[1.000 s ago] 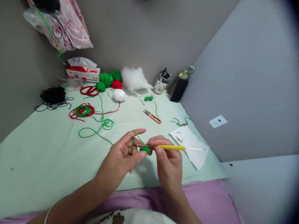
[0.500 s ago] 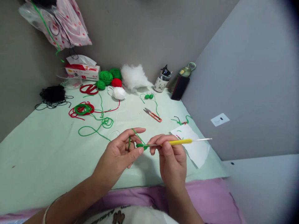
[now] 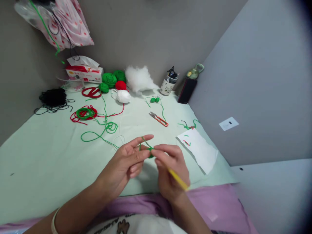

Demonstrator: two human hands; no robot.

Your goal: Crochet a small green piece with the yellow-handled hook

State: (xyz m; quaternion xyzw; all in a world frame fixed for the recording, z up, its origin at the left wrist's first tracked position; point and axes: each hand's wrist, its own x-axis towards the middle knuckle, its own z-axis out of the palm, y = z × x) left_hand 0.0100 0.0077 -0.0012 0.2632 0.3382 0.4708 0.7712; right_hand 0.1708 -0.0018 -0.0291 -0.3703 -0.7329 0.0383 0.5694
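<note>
Head view: the left hand (image 3: 124,162) pinches a small green crocheted piece (image 3: 151,156) between thumb and fingers, and a strand of green yarn (image 3: 147,142) crosses its raised forefinger. The right hand (image 3: 176,164) is closed around a yellow hook (image 3: 180,180), blurred and slanting down toward the wrist, while its fingertips meet the same piece. The piece sits between the two hands, above the near part of the pale green counter (image 3: 60,156).

Printing shows on the red and white tissue box (image 3: 84,74) at the back, in rows of characters too small to read. The pen cup (image 3: 167,87) has a pale label with dark marks, also illegible. Dark lettering crosses the person's white shirt (image 3: 143,224) beside a brown figure; it is partly cut off, and I cannot make out a word. The white wall plate (image 3: 228,123) bears one small dark mark.

Just beside the tissue box stand green yarn balls (image 3: 109,80), with a red ball (image 3: 121,85) and a white ball (image 3: 123,96) close by. Orange-handled snips (image 3: 161,121) lie beyond the hands, and a white sheet of paper (image 3: 201,151) with yarn snippets lies to the right.
</note>
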